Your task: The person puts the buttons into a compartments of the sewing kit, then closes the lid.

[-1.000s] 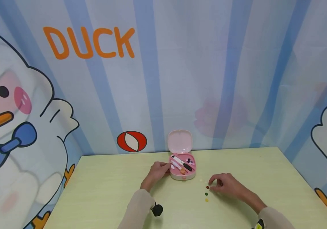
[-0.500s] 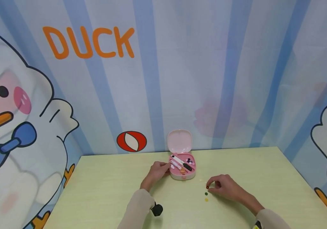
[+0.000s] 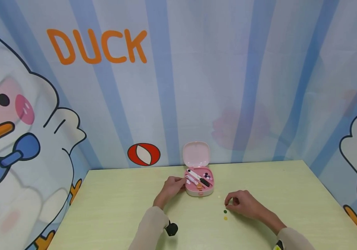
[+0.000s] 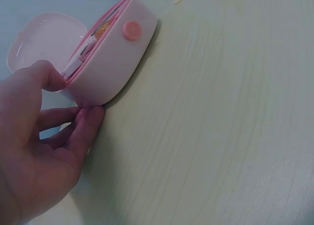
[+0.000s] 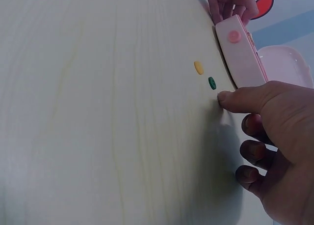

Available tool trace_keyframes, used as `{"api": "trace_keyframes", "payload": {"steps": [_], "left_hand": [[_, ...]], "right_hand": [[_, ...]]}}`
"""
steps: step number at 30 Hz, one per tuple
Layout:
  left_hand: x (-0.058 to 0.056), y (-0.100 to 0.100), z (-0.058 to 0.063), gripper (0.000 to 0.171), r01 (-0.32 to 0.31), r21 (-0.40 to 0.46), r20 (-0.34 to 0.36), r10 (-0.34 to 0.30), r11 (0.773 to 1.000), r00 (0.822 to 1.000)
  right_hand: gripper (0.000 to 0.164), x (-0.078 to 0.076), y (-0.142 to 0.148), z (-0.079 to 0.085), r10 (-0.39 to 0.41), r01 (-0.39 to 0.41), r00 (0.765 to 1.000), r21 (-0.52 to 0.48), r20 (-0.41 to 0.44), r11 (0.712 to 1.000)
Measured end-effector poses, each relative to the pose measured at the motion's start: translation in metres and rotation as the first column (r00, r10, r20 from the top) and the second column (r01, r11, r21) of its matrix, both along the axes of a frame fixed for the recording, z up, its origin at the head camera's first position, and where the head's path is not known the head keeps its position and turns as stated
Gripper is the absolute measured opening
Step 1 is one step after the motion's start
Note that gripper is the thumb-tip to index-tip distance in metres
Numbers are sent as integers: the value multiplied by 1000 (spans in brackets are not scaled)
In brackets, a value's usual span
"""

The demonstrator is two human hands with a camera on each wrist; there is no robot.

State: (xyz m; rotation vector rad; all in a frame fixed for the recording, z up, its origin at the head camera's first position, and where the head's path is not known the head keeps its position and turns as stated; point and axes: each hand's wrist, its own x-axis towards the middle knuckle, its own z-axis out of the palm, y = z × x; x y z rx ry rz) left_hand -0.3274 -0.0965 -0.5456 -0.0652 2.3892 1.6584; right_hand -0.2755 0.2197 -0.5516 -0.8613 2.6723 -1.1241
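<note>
The head view looks forward and down from high and well in front of the pink case (image 3: 193,193), the left wrist view from close by its left end, and the right wrist view toward it from farther right, both wrist views sharing its front button (image 4: 131,31) and raised lid (image 5: 285,66).

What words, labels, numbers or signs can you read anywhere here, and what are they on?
"DUCK": big orange letters on the striped curtain.
Pink box: no readable words; any marking on its round clasp is too blurred to read.
Yellow-and-black patch at the right cuff: too small to make out.
I can read no brands or numbers.
</note>
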Motion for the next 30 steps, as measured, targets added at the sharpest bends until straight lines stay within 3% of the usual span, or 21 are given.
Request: {"api": "trace_keyframes", "payload": {"steps": [13,30], "left_hand": [[-2,0,-3,44,10,3,-7,-10,1000,1000],[1,-2,-1,42,22,37,-10,-22,999,1000]], "right_hand": [[6,6,-2,-1,-41,41,999,-5,-5,999],[9,5,2,6,-32,32,999,9,-8,999]]}}
